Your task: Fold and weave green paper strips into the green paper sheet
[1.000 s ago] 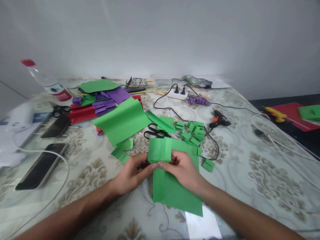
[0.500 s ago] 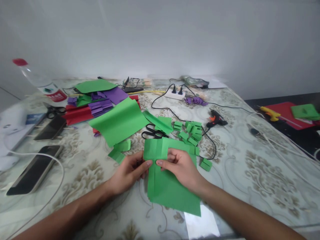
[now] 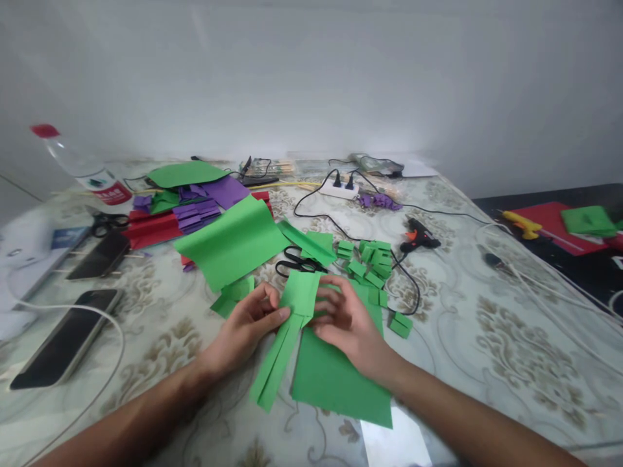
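Observation:
A strip of green paper (image 3: pixel 300 297), wide at its top and narrow with long folds below, hangs tilted down to the left. My left hand (image 3: pixel 250 324) is closed on it, thumb in front at the left edge. At the right edge my right hand (image 3: pixel 353 327) has its fingers apart and loosely curved; whether the tips touch the strip I cannot tell. Beneath the right hand lies a larger green sheet (image 3: pixel 335 383). Black-handled scissors (image 3: pixel 299 261) lie just beyond the strip. Several small folded green pieces (image 3: pixel 374 259) are heaped beyond my right hand.
Left are two phones (image 3: pixel 65 337) (image 3: pixel 100 256), a white cable and a bottle (image 3: pixel 100 178). Green, purple and red papers (image 3: pixel 233 240) pile up at the back left. A black glue gun (image 3: pixel 419 235) and power strip (image 3: pixel 339 187) with cords sit back right.
The folded strip has swung its lower end to the left, off the large green sheet. My right hand has loosened from a thumb pinch, its fingers now spread at the strip's right edge.

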`<action>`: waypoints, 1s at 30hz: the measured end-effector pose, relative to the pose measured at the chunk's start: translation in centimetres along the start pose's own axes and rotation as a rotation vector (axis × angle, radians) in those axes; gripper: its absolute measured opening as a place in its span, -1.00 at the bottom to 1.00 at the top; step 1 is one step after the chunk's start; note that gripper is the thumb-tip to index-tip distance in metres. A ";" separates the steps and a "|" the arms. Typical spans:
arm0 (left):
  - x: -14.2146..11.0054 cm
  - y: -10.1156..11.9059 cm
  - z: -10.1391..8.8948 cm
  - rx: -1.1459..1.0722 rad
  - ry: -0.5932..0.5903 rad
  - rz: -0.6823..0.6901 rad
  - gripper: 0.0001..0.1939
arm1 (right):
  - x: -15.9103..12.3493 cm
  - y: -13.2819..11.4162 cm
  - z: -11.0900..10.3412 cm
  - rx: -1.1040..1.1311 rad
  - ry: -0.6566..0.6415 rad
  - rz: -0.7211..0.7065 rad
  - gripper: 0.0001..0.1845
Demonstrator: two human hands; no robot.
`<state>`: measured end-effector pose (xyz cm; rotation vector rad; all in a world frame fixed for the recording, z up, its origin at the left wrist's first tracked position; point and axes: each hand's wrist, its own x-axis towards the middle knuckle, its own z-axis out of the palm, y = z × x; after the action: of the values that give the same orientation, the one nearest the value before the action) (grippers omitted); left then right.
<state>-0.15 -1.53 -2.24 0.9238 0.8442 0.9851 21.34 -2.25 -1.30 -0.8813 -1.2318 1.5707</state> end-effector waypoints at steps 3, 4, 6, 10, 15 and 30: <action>-0.2 -0.1 -0.1 -0.017 -0.032 -0.122 -0.71 | -0.4 -0.4 -0.3 -0.501 0.112 -0.352 -0.16; -0.2 0.0 -0.1 -0.023 -0.025 -0.149 -0.72 | -0.4 -0.6 -0.4 -0.655 0.107 -0.459 -0.20; -0.3 0.2 0.0 -0.045 -0.002 -0.190 -0.72 | -0.4 -0.7 -0.7 -0.856 0.061 -0.626 -0.42; -0.4 0.8 0.0 -0.008 -0.013 -0.212 -0.70 | -0.1 -0.6 -0.6 -0.833 0.047 -0.710 -0.84; -0.8 1.3 -0.3 0.159 -0.031 -0.019 -0.66 | 0.2 -0.8 0.0 -0.438 0.177 -0.093 -0.83; -0.9 0.6 -0.3 0.680 -0.169 0.131 -0.62 | 0.3 -0.7 1.0 0.085 0.056 0.326 -0.47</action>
<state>-0.89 -2.10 -1.64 1.6354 1.0016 0.7158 20.53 -2.25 -0.33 -1.1042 -1.0100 1.8264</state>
